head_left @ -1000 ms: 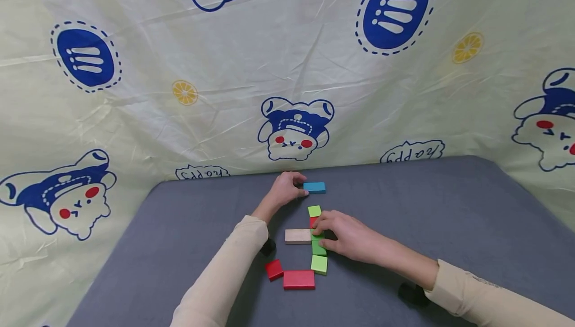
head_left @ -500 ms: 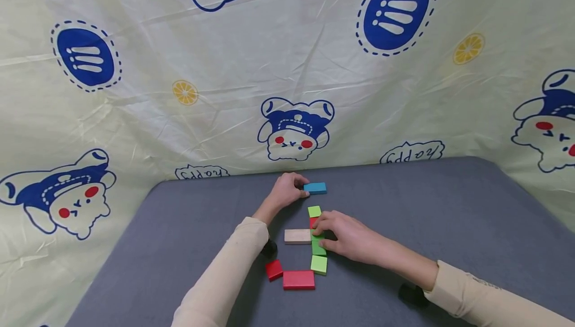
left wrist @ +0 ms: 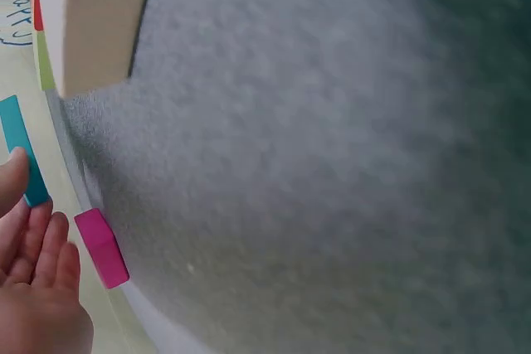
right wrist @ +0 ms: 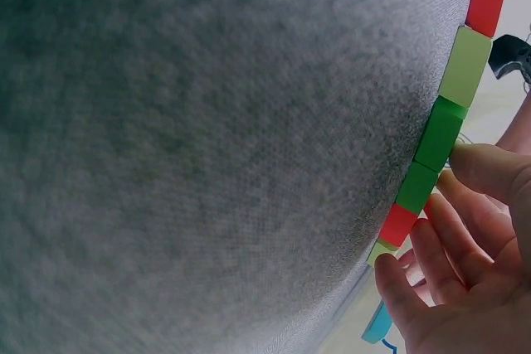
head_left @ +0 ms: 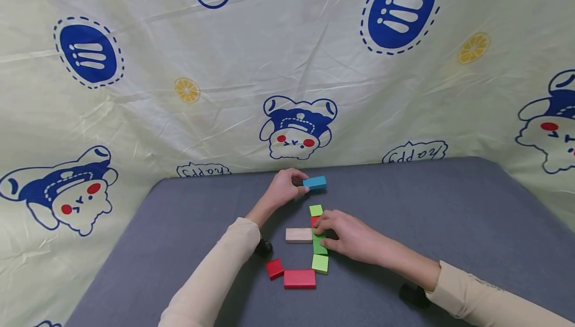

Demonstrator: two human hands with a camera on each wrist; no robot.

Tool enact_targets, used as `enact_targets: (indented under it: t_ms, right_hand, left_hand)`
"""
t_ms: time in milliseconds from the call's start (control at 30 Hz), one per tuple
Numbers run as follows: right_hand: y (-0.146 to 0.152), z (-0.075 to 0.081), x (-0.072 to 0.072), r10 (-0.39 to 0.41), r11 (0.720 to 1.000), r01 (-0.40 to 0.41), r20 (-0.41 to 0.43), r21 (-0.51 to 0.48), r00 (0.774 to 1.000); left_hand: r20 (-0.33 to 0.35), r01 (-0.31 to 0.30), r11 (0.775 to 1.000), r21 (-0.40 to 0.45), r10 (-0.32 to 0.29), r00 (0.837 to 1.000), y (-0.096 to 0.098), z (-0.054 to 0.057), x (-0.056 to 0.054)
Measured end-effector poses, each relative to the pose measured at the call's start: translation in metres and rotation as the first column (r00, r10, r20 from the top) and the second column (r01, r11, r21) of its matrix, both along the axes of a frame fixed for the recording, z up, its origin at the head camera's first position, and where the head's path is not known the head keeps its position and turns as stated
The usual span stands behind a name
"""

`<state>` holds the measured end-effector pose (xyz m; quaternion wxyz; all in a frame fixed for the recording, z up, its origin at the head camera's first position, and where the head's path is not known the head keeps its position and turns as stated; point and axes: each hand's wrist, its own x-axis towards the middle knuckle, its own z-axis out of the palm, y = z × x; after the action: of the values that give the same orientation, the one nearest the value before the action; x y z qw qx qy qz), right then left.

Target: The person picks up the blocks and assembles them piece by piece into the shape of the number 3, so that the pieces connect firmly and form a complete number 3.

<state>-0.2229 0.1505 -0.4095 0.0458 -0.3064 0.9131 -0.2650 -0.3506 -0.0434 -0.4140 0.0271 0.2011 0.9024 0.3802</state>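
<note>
In the head view my left hand [head_left: 284, 187] pinches the left end of a blue block [head_left: 315, 183] between thumb and fingers near the far table edge. The block tilts a little, with a shadow below it. The left wrist view shows the thumb over the same blue block [left wrist: 23, 151]. My right hand [head_left: 352, 234] touches a column of small blocks with its thumb and fingertips, fingers spread along it. That column holds light green [head_left: 320, 263], dark green [head_left: 320, 247] and red blocks, partly hidden by the fingers. A bare wooden block [head_left: 298, 235] meets its left side.
A long red block [head_left: 299, 279] and a small, turned red block [head_left: 274, 269] lie at the near end. In the left wrist view a magenta block [left wrist: 102, 248] stands near my fingers. The grey table [head_left: 404, 202] ends at a printed curtain [head_left: 224, 67].
My left hand has raised the blue block slightly and moved it away, tilting its right end upward. The right hand stays on the column. The head view has shifted a little.
</note>
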Motion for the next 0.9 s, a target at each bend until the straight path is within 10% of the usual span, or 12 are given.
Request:
enact_targets:
  t_ms: [900]
  right_hand:
    - [0.0,0.001,0.0,-0.005,1.0,0.005,-0.002,0.011,1.0]
  left_hand:
    - [-0.048,0.073,0.997,-0.028,-0.074,0.996,-0.03,-0.002,0.028]
